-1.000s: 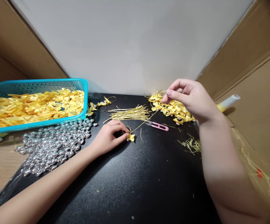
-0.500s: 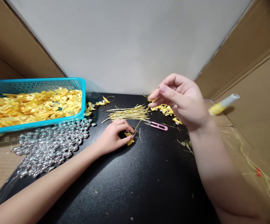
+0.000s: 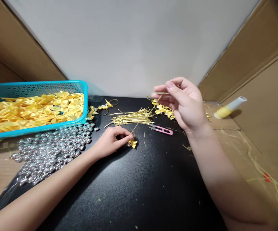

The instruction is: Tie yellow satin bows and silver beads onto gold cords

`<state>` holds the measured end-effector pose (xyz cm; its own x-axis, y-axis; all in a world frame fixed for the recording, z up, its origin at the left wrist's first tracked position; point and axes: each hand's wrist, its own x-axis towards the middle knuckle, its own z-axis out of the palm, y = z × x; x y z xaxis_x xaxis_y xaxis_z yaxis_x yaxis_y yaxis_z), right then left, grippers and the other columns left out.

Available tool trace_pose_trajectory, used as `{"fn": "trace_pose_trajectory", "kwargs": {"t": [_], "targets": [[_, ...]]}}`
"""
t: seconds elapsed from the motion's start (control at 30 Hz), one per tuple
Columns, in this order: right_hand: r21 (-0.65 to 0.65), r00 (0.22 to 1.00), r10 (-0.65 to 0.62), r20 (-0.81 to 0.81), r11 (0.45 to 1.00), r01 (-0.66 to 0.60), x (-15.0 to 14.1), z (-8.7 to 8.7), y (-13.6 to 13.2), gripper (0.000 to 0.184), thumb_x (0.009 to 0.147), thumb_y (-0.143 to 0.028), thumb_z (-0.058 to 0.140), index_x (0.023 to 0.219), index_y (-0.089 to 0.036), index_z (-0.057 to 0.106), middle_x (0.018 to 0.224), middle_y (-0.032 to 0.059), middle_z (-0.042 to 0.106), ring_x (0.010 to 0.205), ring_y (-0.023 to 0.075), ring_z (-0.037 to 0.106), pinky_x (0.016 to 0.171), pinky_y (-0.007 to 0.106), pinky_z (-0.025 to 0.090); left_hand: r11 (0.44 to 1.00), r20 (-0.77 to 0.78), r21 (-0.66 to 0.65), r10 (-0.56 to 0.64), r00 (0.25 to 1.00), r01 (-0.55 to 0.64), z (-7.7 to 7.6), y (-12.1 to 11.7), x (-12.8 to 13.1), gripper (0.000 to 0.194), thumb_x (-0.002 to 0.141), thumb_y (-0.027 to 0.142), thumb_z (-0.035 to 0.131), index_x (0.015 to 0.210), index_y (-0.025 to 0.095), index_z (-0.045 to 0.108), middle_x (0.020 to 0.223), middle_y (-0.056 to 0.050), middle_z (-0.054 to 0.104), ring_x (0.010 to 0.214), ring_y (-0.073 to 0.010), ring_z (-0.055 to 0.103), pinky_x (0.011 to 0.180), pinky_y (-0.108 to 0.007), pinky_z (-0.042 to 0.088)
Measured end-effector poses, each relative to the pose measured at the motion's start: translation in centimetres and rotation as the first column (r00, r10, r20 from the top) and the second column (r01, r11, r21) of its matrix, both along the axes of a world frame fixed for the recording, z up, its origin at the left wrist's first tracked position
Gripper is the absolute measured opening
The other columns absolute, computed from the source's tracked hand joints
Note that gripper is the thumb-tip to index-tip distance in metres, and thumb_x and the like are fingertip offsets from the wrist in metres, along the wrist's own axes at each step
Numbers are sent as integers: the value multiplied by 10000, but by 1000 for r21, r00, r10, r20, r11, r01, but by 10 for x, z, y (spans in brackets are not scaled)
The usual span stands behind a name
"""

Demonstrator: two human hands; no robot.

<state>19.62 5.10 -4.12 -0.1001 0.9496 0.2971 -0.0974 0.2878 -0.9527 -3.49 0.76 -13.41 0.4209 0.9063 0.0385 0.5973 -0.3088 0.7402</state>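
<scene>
We extend our left forearm (image 3: 66,178) from the lower left, its left hand (image 3: 110,141) held low with left thumb (image 3: 124,140) and forefinger pinched together. Our right forearm (image 3: 215,163) rises from the lower right, the right hand (image 3: 189,106) lifted higher, right thumb (image 3: 177,92) meeting the index finger, other fingers (image 3: 160,88) loosely bent leftward

Table (image 3: 126,183): I'm seeing glare greying its middle.
Beads (image 3: 49,149): glinting.
My left hand (image 3: 116,140): shading the table beneath it.
Tube (image 3: 230,107): casting a shadow.
My right forearm (image 3: 222,166): looking soft, stretched near the edge.
Cardboard (image 3: 261,83): fading to black, top right.
</scene>
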Motion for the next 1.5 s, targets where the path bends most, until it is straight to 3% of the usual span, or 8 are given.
{"fn": "trace_pose_trajectory", "kwargs": {"t": [0.3,0.9,1.2,1.5], "targets": [[24,998,-63,0,998,63,10,1,6,262,831,-476,637,824,-246,513,908,-15,717,886,164,719,739,294,587,999,0,-39,17,1000,-17,0,1,1,240,881,368,549,867,186,704,828,-25,733,744,-165,645,654,-278,470],[20,991,-124,58,992,123,21,6,8,274,826,-511,630,849,-252,544,965,-4,715,955,187,705,721,286,586,994,-57,100,-44,997,49,-2,0,0,213,908,345,526,857,206,679,823,-24,695,793,-179,601,723,-321,463],[-1,995,-94,37,996,94,21,6,9,290,797,-501,669,820,-254,517,902,-15,708,910,175,707,720,292,586,993,60,107,-50,997,44,0,3,1,198,896,330,553,816,191,669,872,-33,644,858,-175,584,792,-322,458],[1,993,-109,51,994,109,20,6,9,301,803,-526,651,826,-254,526,904,-11,712,897,177,709,713,291,591,999,21,0,41,999,-41,-5,1,-1,174,851,335,599,839,188,691,787,-16,706,666,-137,577,610,-260,436]]}}
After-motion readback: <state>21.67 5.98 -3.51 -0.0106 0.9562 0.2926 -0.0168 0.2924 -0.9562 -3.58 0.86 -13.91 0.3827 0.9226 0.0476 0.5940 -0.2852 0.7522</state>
